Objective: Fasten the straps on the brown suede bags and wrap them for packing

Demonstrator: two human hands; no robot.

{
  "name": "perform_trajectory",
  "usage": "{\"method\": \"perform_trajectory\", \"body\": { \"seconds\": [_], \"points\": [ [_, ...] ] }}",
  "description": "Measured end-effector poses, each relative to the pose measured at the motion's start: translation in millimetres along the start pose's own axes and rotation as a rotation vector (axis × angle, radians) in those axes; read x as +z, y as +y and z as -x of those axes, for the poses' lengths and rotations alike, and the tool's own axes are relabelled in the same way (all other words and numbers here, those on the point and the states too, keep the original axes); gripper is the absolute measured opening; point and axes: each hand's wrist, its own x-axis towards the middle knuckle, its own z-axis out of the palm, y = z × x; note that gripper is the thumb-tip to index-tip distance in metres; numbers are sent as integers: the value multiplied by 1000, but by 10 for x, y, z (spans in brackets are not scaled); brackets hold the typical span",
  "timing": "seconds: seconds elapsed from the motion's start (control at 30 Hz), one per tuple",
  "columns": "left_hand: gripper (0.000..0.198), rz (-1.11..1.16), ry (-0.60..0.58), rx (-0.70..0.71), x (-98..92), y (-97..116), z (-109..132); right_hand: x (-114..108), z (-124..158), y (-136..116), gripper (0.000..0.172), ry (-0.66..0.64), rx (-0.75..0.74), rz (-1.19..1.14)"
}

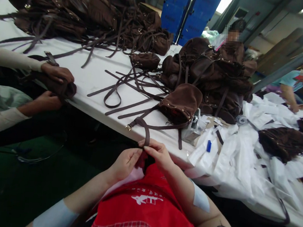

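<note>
In front of my red apron, at the table edge, both my hands pinch a dark brown strap [147, 133]. My left hand [127, 162] has its thumb and fingers closed on the strap. Close against it, my right hand [160, 155] grips the same strap from the other side. The strap runs up over the edge to a brown drawstring bag [181, 102] lying on its side, its gathered mouth towards me. A gold-coloured buckle [128, 127] lies at the table edge, left of the strap. The strap's end between my fingertips is hidden.
Brown bags are heaped on the white table [95, 84] at back left [91, 13] and right [213, 69], loose straps between. White wrapping sheets [233, 152] and a blue object [209, 146] lie right. At left, a co-worker's hands [56, 75] hold a brown bag. Others stand behind.
</note>
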Motion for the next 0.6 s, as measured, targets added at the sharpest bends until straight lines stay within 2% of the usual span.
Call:
{"method": "perform_trajectory", "body": {
  "seconds": [0.07, 0.13, 0.23, 0.33, 0.4, 0.5, 0.6],
  "points": [
    [58, 33, -151, -54, 52, -47, 29, -53, -78, -84, 31, 58, 17, -153],
    [57, 57, -210, -92, 106, -90, 52, -107, -158, -162, 31, 140, -13, -252],
    [54, 59, -127, -69, 116, -103, 42, -95, -168, -118, 29, 185, -46, -206],
    [56, 4, 21, -25, 46, -77, -13, 16, -32, 95, 31, 74, 22, -73],
    [58, 2, 57, -35, 9, -75, -38, 70, 58, 207, 34, -9, 74, -50],
    [59, 71, -69, -79, 38, -107, -18, 33, 48, 193, 36, 25, 100, -124],
    [58, 99, -221, -105, 135, -138, 39, -96, -103, 57, 35, 216, 64, -225]
  ]
}}
